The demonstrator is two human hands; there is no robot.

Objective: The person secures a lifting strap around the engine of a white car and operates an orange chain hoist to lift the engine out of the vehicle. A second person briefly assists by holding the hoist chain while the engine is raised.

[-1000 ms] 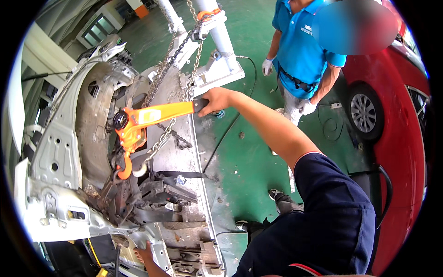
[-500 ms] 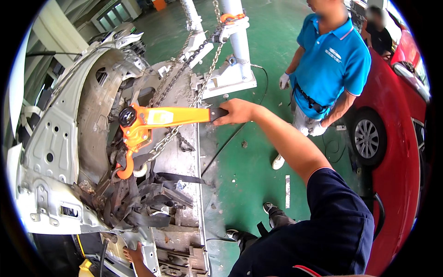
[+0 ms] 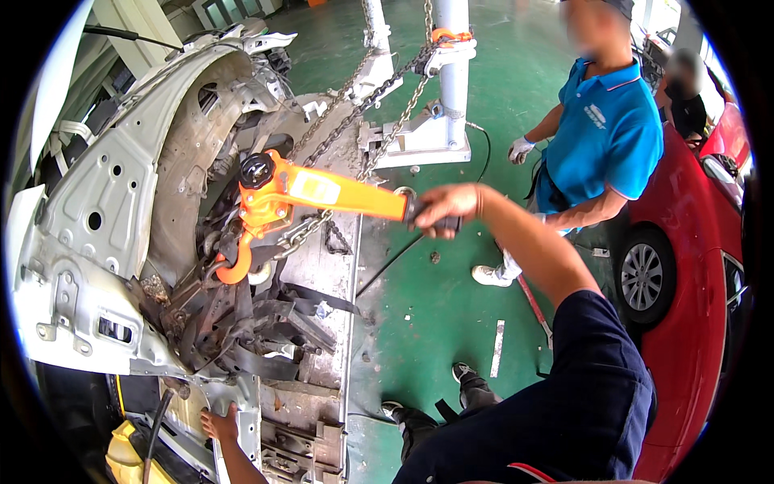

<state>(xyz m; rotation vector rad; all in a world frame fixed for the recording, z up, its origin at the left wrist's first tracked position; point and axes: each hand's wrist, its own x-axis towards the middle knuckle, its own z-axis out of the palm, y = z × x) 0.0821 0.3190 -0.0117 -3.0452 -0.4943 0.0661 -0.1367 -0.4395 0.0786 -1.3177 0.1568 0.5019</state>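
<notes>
My right hand [image 3: 446,211] is closed around the black grip at the end of an orange lever hoist [image 3: 343,192]. The hoist's lever points from its black knob toward my hand, sloping slightly down. Below its body, an orange hook [image 3: 235,264] is caught among bent dark metal parts of a stripped car body [image 3: 85,222]. A steel chain [image 3: 308,231] runs past the lever. At the lower left, my left hand [image 3: 219,423] rests with fingers apart against the pale metal of the car body.
Chains lead up to a white post [image 3: 454,77] on a base. A co-worker in a blue shirt [image 3: 610,121] and gloves stands ahead right, beside a red car [image 3: 685,323]. A red-handled tool [image 3: 535,306] shows near that person's foot. Another person is farther back.
My right hand has swung the hoist's lever downward. My view has shifted a little to the left. The co-worker has shifted position, and the red-handled tool has come into sight.
</notes>
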